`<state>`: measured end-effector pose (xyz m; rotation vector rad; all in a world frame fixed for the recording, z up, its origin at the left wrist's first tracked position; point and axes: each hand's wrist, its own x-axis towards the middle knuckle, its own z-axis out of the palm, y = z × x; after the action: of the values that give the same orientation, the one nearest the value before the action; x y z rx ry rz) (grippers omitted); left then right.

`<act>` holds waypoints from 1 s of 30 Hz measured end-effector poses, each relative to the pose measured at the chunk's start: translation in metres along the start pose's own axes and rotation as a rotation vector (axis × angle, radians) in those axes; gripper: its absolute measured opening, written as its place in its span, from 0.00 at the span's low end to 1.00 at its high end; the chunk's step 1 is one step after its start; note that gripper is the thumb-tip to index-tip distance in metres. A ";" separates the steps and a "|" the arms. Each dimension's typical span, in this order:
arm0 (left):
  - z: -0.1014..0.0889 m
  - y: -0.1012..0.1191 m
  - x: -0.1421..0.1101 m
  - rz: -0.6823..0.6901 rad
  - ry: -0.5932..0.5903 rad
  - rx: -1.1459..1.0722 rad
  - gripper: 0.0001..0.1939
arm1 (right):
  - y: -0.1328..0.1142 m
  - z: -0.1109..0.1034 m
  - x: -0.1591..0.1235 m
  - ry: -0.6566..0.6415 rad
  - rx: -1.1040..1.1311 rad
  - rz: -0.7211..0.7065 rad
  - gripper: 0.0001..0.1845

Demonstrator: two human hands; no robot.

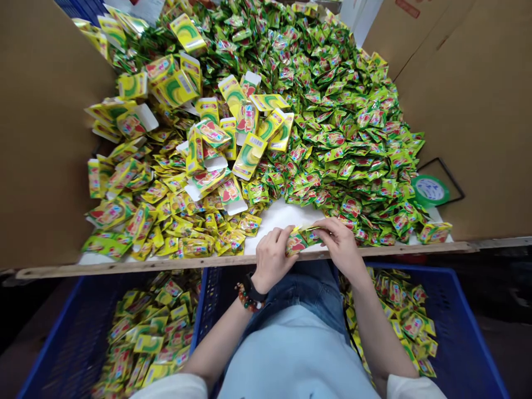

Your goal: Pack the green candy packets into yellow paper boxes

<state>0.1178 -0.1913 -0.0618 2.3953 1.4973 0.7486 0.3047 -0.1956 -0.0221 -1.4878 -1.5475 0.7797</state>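
Two bare hands, the left hand [271,259] and the right hand [339,245], pinch a yellow-green printed cardboard carton [297,240] with pressed-together fingers above the pale wooden rail [166,264], where a loose grip could drop it among the glossy green sachets [344,127]

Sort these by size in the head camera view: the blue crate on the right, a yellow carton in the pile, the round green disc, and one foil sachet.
1. Blue crate, clearly largest.
2. Yellow carton and round green disc look about alike, so unranked.
3. Foil sachet, smallest.
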 end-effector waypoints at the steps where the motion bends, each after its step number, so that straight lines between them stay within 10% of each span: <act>1: 0.002 0.002 -0.002 0.002 0.005 -0.014 0.28 | -0.005 -0.001 -0.001 0.021 -0.096 -0.016 0.10; 13: 0.027 0.016 -0.021 -0.102 0.197 -0.444 0.28 | -0.038 0.011 -0.015 0.177 -0.407 -0.301 0.10; 30: 0.031 0.017 -0.028 -0.025 0.177 -0.428 0.27 | -0.062 -0.008 -0.005 -0.296 -0.696 -0.213 0.10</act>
<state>0.1379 -0.2211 -0.0892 2.0301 1.2642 1.1669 0.2823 -0.2079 0.0354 -1.6864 -2.3175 0.3501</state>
